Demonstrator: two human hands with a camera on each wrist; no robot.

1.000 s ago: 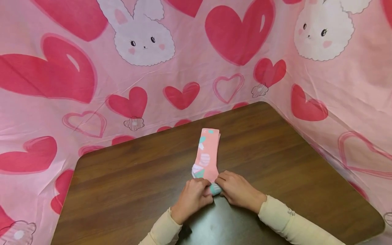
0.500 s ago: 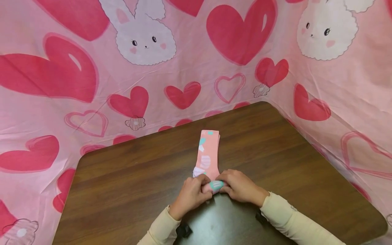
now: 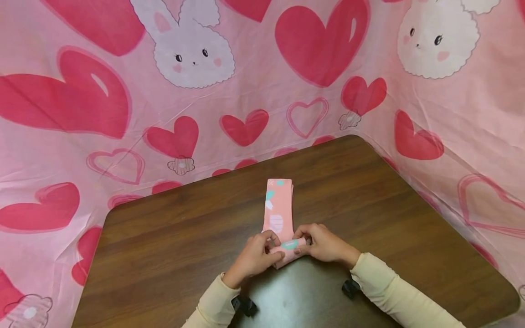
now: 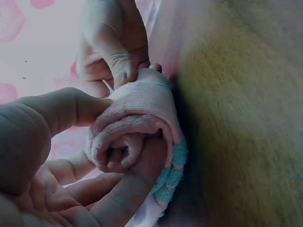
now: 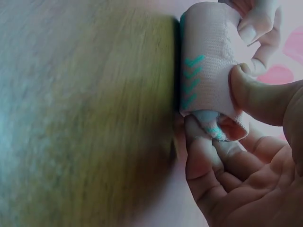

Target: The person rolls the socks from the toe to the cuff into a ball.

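A pink sock (image 3: 280,205) with teal and white patches lies lengthwise on the table, its far end flat and its near end rolled up. There seem to be two layers, judging by the doubled edge on its right. My left hand (image 3: 254,255) pinches the left end of the roll between thumb and fingers. On the other end, my right hand (image 3: 324,243) grips the roll the same way. In the left wrist view the rolled sock (image 4: 137,101) shows its spiral end, with a finger tucked inside. Teal chevrons mark the rolled sock (image 5: 203,66) in the right wrist view.
The brown wooden table (image 3: 184,255) has rounded corners. A pink cloth (image 3: 246,54) printed with hearts and rabbits hangs along its back and right sides. Black wrist devices (image 3: 244,306) sit below both sleeves.
Both hands have rolled the near end further toward the far end, so the heel patch is now covered. The roll is thicker, and the sock's far end has slid slightly nearer.
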